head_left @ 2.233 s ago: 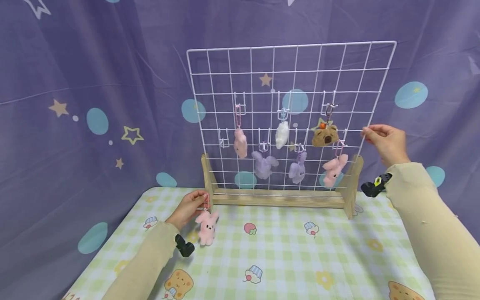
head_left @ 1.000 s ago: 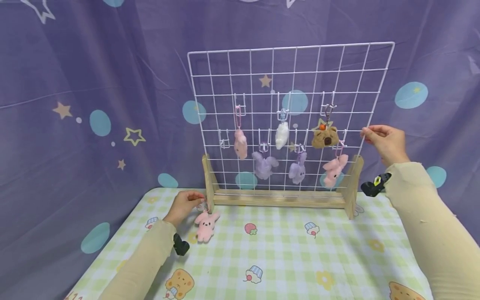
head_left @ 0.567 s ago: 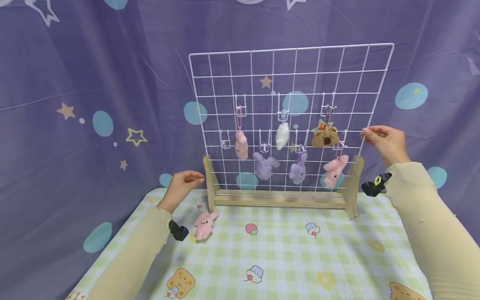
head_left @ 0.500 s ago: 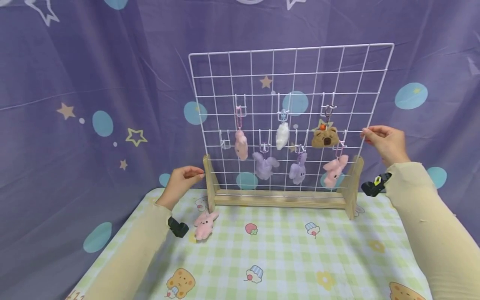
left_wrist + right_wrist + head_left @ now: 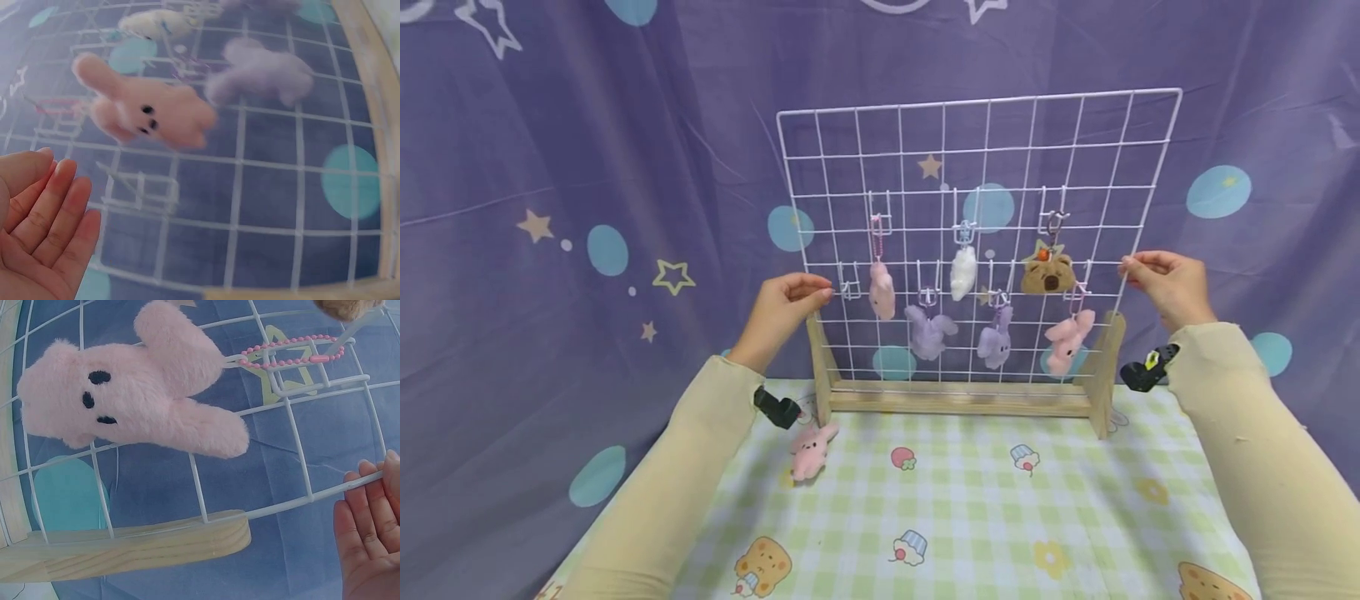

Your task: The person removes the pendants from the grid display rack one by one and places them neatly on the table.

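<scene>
My left hand (image 5: 782, 315) is raised beside the left edge of the white wire grid rack (image 5: 917, 153), close to a bare hook (image 5: 850, 290). Nothing is between its fingers in the left wrist view, where they look nearly straight. With thumb and fingers, my right hand (image 5: 1172, 287) pinches the grid's right edge wire. On the table lies a pink bunny keychain (image 5: 809, 454), part of its strap hidden. A second pink bunny keychain (image 5: 125, 394) hangs near my right hand. Another pink one (image 5: 150, 109) hangs just right of the bare hook.
Also on the hooks are a white plush (image 5: 963, 273), two purple bunny plushes (image 5: 928, 333) and a brown bear plush (image 5: 1049, 275). A wooden base (image 5: 955, 398) carries the grid on the checked tablecloth (image 5: 970, 500). Behind it hangs a purple curtain (image 5: 700, 125).
My left hand has let go of the pink bunny keychain, leaving it on the table, and has risen to the grid's left edge. My right hand has kept its hold on the grid.
</scene>
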A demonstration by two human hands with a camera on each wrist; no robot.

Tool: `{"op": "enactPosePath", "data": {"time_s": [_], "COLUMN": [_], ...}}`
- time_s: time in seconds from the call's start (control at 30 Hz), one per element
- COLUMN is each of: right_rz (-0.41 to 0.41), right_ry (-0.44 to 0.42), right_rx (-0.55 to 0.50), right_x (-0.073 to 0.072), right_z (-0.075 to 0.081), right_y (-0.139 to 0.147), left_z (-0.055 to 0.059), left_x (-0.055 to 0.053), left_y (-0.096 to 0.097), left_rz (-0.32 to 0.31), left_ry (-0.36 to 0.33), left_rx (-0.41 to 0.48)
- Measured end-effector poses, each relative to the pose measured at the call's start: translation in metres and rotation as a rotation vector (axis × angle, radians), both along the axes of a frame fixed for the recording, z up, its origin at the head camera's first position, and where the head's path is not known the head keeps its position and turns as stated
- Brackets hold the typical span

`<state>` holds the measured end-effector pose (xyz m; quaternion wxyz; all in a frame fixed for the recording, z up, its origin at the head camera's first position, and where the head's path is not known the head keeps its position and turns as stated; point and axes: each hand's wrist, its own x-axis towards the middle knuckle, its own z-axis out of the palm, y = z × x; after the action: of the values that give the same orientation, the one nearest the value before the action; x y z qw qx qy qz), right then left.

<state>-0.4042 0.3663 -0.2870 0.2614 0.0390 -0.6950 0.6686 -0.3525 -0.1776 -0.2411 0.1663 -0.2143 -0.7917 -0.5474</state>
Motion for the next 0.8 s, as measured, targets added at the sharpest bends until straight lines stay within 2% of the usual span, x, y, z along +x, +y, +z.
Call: {"op": "enactPosePath", "data": {"time_s": [0.03,0.1,0.2,0.27,0.3,0.37,0.4,0.53,0.57,0.63,0.73,0.8], "right_rz": [0.013,-0.002,-0.012,-0.017,-0.003,0.011,0.026,0.022,0.042,0.025,0.055,0.044], "right_ry": [0.013,0.010,0.004,-0.004,0.007,0.013,0.018,0.008,0.011,0.009,0.024,0.029], "right_rx": [-0.040,-0.004,0.007,0.082,0.050,0.013,-0.017,-0.010,-0.052,0.028,-0.022,0.011], "right_x": [-0.004,0.002,0.021,0.033,0.032,0.026,0.017,-0.011,-0.016,-0.017,-0.016,-0.010], "right_z": [-0.003,0.001,0.013,0.020,0.019,0.015,0.009,-0.007,-0.011,-0.011,-0.011,-0.007], "right_y": [0.002,-0.004,-0.021,-0.029,-0.029,-0.024,-0.016,0.008,0.012,0.015,0.015,0.010], "left_z": [0.004,0.012,0.022,0.028,0.030,0.035,0.036,0.042,0.044,0.045,0.047,0.047], "left_x": [-0.001,-0.002,-0.005,-0.007,-0.008,-0.009,-0.010,-0.012,-0.013,-0.015,-0.018,-0.019], "left_y": [0.004,0.010,0.020,0.027,0.030,0.036,0.039,0.052,0.055,0.059,0.065,0.067], "left_rz": [-0.002,-0.003,0.003,0.009,0.009,0.016,0.021,0.045,0.051,0.061,0.081,0.088], "left_ry": [0.002,0.008,0.010,0.007,0.006,0.008,0.013,0.033,0.035,0.027,0.013,0.003], "left_rx": [0.005,0.012,0.014,0.012,0.014,0.013,0.016,0.031,0.038,0.044,0.038,0.036]}}
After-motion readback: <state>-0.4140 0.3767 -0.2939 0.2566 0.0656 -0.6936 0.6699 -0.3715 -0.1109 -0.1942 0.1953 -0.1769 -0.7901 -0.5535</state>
